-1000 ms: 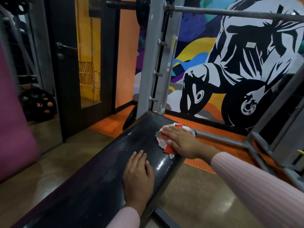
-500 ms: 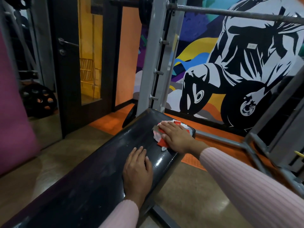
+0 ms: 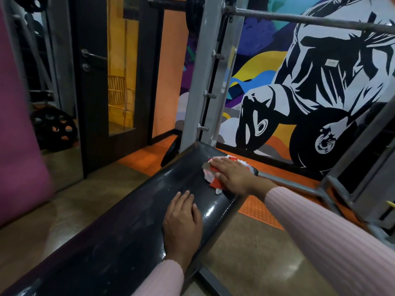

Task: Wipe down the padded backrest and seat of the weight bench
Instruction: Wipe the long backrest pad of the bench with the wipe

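bench pad [image 3: 132, 212], cloth [image 3: 210, 177] under right hand [image 3: 234, 178]

The right hand [image 3: 232, 177] covers most of the cloth [image 3: 210, 178], so its full shape cannot be told. The near end of the bench pad [image 3: 119, 227] is cut by the bottom edge. The barbell [image 3: 310, 20] leaves the frame at the right. The pink shape [image 3: 19, 124] at the left is blurred.
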The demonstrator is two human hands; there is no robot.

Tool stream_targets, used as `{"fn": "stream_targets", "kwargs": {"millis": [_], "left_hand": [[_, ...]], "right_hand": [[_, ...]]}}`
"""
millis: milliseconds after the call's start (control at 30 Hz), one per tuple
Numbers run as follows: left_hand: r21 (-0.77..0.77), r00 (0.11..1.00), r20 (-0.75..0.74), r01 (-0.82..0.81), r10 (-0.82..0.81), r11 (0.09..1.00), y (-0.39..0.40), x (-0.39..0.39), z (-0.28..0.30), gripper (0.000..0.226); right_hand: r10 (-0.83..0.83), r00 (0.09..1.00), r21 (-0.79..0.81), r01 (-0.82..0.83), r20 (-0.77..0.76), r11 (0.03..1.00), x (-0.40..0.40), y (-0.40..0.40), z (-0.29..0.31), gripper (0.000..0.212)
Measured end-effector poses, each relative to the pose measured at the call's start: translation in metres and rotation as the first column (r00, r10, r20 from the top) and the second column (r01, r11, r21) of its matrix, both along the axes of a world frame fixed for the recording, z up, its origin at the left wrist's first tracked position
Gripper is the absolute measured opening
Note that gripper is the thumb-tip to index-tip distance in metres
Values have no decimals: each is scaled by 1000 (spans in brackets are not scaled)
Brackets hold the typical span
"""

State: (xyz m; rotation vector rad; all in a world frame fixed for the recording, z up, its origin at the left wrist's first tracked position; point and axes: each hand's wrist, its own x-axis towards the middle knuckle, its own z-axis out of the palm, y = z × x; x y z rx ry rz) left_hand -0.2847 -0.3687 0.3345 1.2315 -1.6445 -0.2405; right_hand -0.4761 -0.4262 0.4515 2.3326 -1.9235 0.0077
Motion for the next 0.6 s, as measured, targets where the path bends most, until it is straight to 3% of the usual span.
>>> {"fn": "stream_targets", "kwargs": {"millis": [133,267,367,600], "left_hand": [[-19,1000,-4,-5,4,1000,0,0,0,35],[-16,1000,2,-1,1,1000,1,1,0,35],[-17,1000,1,3,-3,1000,1,1,2,35],[-6,1000,20,7,-7,1000,-2,1,-1,28]], "right_hand": [[-163,986,-37,162,-19,986,34,-31,-5,56],[41,998,-14,-42,-52,999,38,-2,-13,55],[135,991,30,-135,13,990,15,22,-6,52],[-112,994,-19,112,2,994,24,-28,1,53]]}}
